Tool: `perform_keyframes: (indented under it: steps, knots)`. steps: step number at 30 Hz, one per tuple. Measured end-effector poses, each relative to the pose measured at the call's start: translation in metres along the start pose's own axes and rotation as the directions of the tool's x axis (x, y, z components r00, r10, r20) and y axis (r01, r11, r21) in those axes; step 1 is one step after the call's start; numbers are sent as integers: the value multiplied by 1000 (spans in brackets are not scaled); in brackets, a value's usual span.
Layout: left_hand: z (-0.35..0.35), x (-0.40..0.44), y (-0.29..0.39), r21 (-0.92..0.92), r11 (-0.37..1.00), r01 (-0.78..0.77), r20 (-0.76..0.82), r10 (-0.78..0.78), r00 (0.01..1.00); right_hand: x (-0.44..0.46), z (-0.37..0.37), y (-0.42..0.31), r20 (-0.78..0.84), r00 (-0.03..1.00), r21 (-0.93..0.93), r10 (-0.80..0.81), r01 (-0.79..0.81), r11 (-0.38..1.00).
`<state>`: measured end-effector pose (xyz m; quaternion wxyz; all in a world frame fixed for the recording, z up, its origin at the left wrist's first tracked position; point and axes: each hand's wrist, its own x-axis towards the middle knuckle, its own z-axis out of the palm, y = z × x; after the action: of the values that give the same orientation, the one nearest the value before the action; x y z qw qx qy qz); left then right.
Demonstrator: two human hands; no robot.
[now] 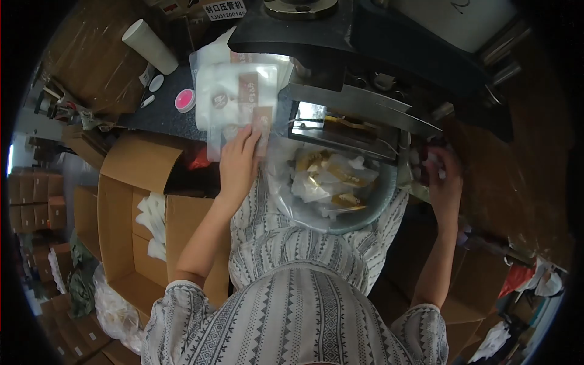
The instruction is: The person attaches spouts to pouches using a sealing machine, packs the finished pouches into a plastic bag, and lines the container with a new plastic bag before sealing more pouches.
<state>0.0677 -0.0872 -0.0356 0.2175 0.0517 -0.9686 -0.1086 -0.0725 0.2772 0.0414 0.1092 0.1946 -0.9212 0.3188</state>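
My left hand (238, 163) has its fingers closed on the lower edge of a clear and white plastic pouch (263, 118) with a brown label. This pouch overlaps a stack of similar pouches (219, 85) on the dark worktop. At the right, my right hand (447, 179) is bent into a pinch among small whitish pieces; what sits between the fingertips is too dim to name. Between my hands, a round basin (331, 228) on my lap holds several spouted pouches (340, 176) with gold-brown print. Just beyond it is the machine's metal-framed opening (340, 128).
A black machine body (292, 39) overhangs the worktop. A pink round tub (185, 100) and a white cup (149, 45) stand at the left. Below them, an open cardboard box (134, 243) holds white items. More cartons (36, 204) are stacked far left.
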Motion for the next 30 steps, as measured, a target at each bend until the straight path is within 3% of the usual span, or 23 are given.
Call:
perform_keyframes:
  steps: [1, 2, 3, 5, 6, 8, 9, 11, 13, 15, 16, 17, 18, 20, 21, 22, 23, 24, 25, 27, 28, 30]
  knots:
    - [-6, -2, 4, 1, 1000, 2, -2, -2, 1000, -1, 1, -7, 77, 994, 173, 79, -91, 981]
    - [-13, -4, 8, -55, 994, 99, 21, -98, 995, -2, 2, -17, 166, 976, 331, 145, -193, 923]
    - [-21, -5, 13, -108, 975, 196, 50, -191, 980, -4, 8, -31, 166, 975, 331, 146, -195, 923]
    - [-38, 0, 41, -161, 977, 140, -19, -144, 989, -7, 24, -66, 250, 964, 681, -95, -106, 724]
    - [-42, 2, 55, -208, 975, 80, -92, -101, 991, -7, 29, -78, 250, 963, 683, -97, -104, 723]
    - [-47, 2, 65, -245, 968, 55, -93, -80, 992, -6, 37, -96, 219, 959, 530, -179, 37, 847]
    - [-49, 2, 68, -281, 960, 4, -78, -27, 997, -6, 43, -98, 163, 958, 513, -236, 122, 850]
    - [-47, 1, 75, -320, 946, -45, -64, 26, 998, -6, 46, -95, 209, 937, 516, -281, 138, 845]
    - [-38, -3, 80, -487, 874, -10, 115, 75, 991, -9, 51, -90, 255, 911, 520, -325, 154, 840]
    - [-23, 1, 88, -551, 834, 12, 148, 84, 985, -11, 57, -82, 223, 958, 628, -182, 2, 778]
    - [-22, 8, 95, -656, 709, 259, 363, -4, 932, -10, 55, -80, 220, 958, 628, -184, 6, 778]
    - [-20, 14, 101, -679, 537, 500, 572, -41, 819, -7, 51, -78, 119, 982, 573, -149, 55, 818]
    - [-16, 23, 105, -681, 536, 499, 571, -39, 820, -5, 46, -75, 14, 993, 509, -120, 96, 855]
    - [-7, 43, 108, -661, 223, 717, 717, -94, 690, -6, 29, -68, 67, 993, 413, -95, 59, 909]
    - [2, 50, 107, -660, 224, 717, 718, -91, 690, -6, 21, -63, 117, 991, 313, -64, 24, 950]
    - [13, 54, 105, -669, 122, 733, 725, -109, 680, -6, 16, -58, 116, 991, 311, -59, 21, 950]
    - [20, 57, 103, -672, 17, 740, 733, -127, 668, -5, 12, -53, 148, 989, 143, -1, -20, 990]
    - [16, 61, 103, -640, 32, 768, 761, -114, 639, -3, 8, -47, 169, 984, -29, 59, -55, 998]
    - [17, 60, 104, -639, 32, 769, 762, -113, 638, 1, 10, -34, 169, 984, -29, 61, -57, 998]
    - [16, 54, 106, -683, -93, 724, 730, -96, 676, 11, 22, -11, 147, 986, -206, 82, -50, 977]
    - [15, 55, 99, -683, -91, 724, 730, -94, 677, 16, 21, -6, 145, 986, -205, 83, -52, 977]
    - [11, 61, 61, -825, 362, 434, 313, -346, 884, 23, 18, -1, 253, 963, -16, 96, -95, 995]
